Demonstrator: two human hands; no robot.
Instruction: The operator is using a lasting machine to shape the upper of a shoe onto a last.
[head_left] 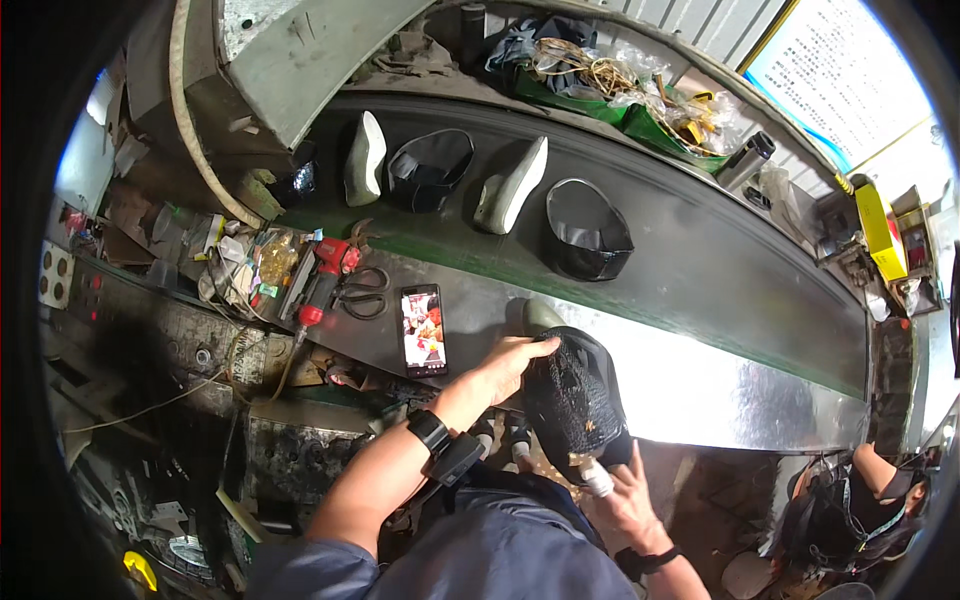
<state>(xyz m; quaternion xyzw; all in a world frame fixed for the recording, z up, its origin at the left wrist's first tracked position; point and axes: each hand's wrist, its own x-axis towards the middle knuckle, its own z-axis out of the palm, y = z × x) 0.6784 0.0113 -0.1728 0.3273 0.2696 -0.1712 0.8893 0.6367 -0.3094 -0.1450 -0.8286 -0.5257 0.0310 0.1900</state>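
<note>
Just in front of my body, a black shoe upper [582,390] with a textured, scaly-looking panel is over a green shoe last [541,316]; the last's rounded end sticks out at the far side. My left hand [508,368] grips the upper's far left edge, thumb on top. At the near end, my right hand [632,508] holds the upper, with a white-wrapped fingertip pressed on it and another finger along its right side. The right hand's remaining fingers are partly hidden.
On the dark conveyor belt [720,260] stand two pale lasts [366,160] [513,188] and two black uppers [430,170] [588,230]. Left of my hands lie a lit phone [424,330], black scissors [364,292] and a red air tool [328,275]. A person [850,510] sits at lower right.
</note>
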